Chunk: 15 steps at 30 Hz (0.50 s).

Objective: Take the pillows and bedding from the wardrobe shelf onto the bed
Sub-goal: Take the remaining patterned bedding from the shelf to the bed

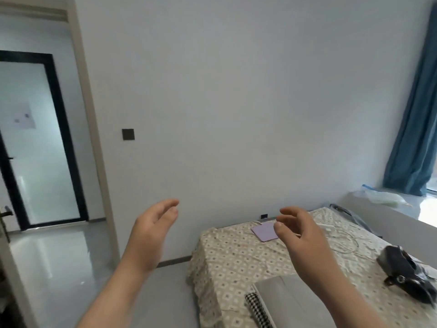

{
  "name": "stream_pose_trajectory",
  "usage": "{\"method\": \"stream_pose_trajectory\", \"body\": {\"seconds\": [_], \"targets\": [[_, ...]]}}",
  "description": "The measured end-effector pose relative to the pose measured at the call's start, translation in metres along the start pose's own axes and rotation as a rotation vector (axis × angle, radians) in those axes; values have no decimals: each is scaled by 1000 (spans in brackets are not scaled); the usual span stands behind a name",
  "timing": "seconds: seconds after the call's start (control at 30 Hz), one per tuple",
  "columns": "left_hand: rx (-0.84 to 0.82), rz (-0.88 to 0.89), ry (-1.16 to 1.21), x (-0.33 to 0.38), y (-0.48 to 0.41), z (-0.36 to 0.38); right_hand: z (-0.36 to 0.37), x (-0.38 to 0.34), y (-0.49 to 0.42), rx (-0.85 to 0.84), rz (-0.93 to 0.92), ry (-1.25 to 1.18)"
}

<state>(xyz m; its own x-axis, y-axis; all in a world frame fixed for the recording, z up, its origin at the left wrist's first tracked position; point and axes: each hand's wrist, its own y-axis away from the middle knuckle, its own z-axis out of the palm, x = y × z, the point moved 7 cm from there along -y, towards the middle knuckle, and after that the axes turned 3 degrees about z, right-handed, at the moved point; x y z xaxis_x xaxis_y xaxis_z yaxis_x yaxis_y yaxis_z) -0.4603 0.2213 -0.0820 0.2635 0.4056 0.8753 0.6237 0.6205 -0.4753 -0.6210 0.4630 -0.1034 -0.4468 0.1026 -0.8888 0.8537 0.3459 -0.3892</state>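
The left hand [151,233] and right hand [300,230] hang open and hold nothing; the bed [236,261] bears a bag [402,273] and a notebook [257,308]; no wardrobe, pillows or bedding show, so little looks done.

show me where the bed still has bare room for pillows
Free: the patterned bed near its foot corner, between the purple card and grey laptop. Crowded: right side, with white cable and black bag; near edge, laptop and houndstooth notebook.

Two hands [151,233], one bed [236,261], one curtain [416,114], one bag [406,273].
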Motion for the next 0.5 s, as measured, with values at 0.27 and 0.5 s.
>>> {"method": "stream_pose_trajectory", "body": {"seconds": [0.27,0.5], "targets": [[220,41,-254,-10,-24,-148,163,-69,-35,-259,-127,-43],[412,8,-318,-20,-17,-270,305,-118,-28,-473,-234,-79]]}}
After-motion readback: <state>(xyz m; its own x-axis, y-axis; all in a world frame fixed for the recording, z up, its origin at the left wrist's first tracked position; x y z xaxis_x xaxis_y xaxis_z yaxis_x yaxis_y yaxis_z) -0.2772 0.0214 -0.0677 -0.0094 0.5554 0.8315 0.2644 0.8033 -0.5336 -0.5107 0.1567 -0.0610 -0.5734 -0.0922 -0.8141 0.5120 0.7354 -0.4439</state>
